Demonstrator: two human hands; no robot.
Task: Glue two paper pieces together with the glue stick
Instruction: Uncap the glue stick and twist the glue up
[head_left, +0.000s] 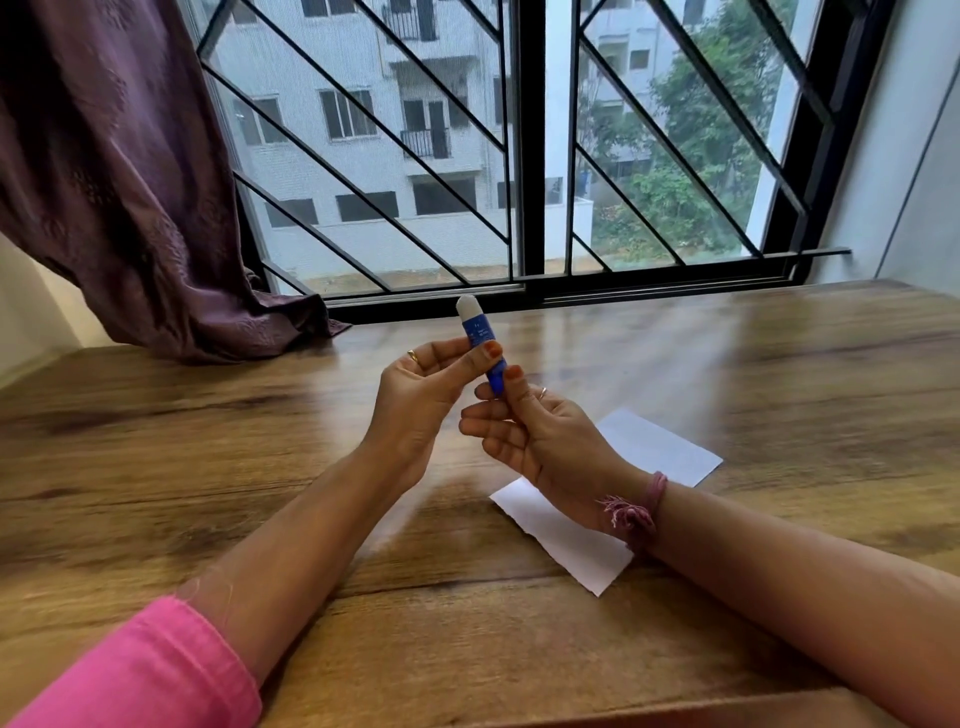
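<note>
My pink sleeve (140, 670) is closest to me, at the lower left, and it is pushed up on my left forearm. The fingers (488, 352) of my left hand (415, 400) pinch the glue stick (480, 343) around the middle of its blue body, thumb on one side and the other fingertips on the other side. The fingers (514, 376) of my right hand (540, 436) hold the lower end of the same glue stick, and the remaining fingers of this hand are loosely spread below it. The glue stick is in the air above the surface (208, 441), tilted, with its white tip pointing up and away from me toward the window (519, 156). I cannot tell if the white tip is a cap or the glue itself.

There is a ring on each hand, and a pink thread bracelet (636, 512) is on my right wrist. Two white paper pieces lie flat on the wooden surface under my right hand and wrist: the near paper (566, 545) has a rough torn edge, and the far paper (660, 447) lies just behind it. My wrist hides the place where they meet. A purple curtain (119, 182) hangs at the left and its end rests on the surface.
</note>
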